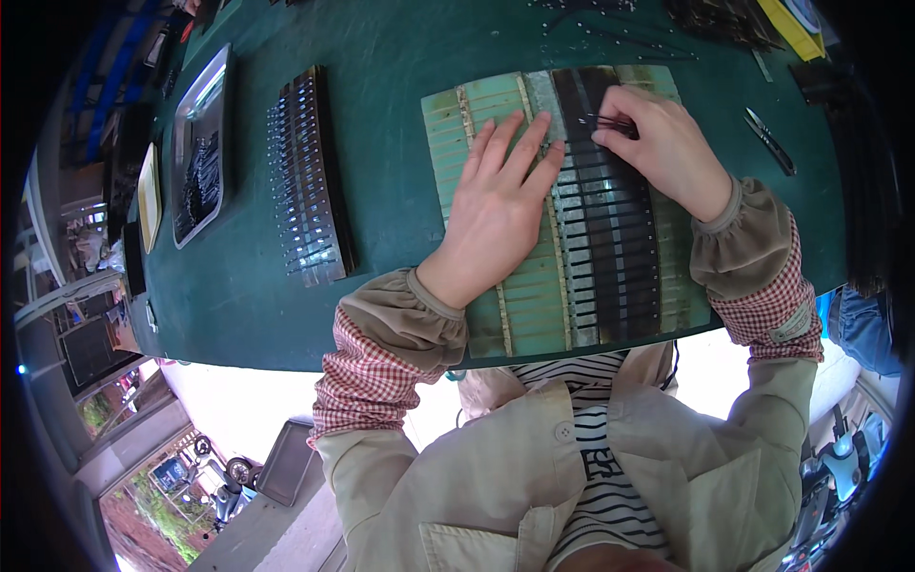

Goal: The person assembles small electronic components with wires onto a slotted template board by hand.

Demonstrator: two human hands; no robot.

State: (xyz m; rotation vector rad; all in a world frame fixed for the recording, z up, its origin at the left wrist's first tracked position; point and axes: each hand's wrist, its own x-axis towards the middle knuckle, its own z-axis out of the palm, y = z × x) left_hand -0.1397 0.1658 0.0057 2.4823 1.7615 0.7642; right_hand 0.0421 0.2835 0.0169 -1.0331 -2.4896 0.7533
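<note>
A pale green grooved board (530,315) lies in front of me, with a dark strip (620,276) running down its right half. Several thin dark pieces lie crosswise in rows along that strip. My left hand (500,200) rests palm down on the board, fingers stretched and a little apart, the fingertips near the strip's left side. Over the strip's upper part, my right hand (662,143) pinches several thin dark wire-like pieces (610,123) between thumb and fingers. Their far ends are hidden in the hand.
Left of the board lies a dark strip with rows of light-tipped pieces (310,181). Farther left, a metal tray (225,124) holds a heap of thin dark pieces. A pair of tweezers or small cutter (770,143) lies at right. Loose dark pieces (639,40) are scattered at the back.
</note>
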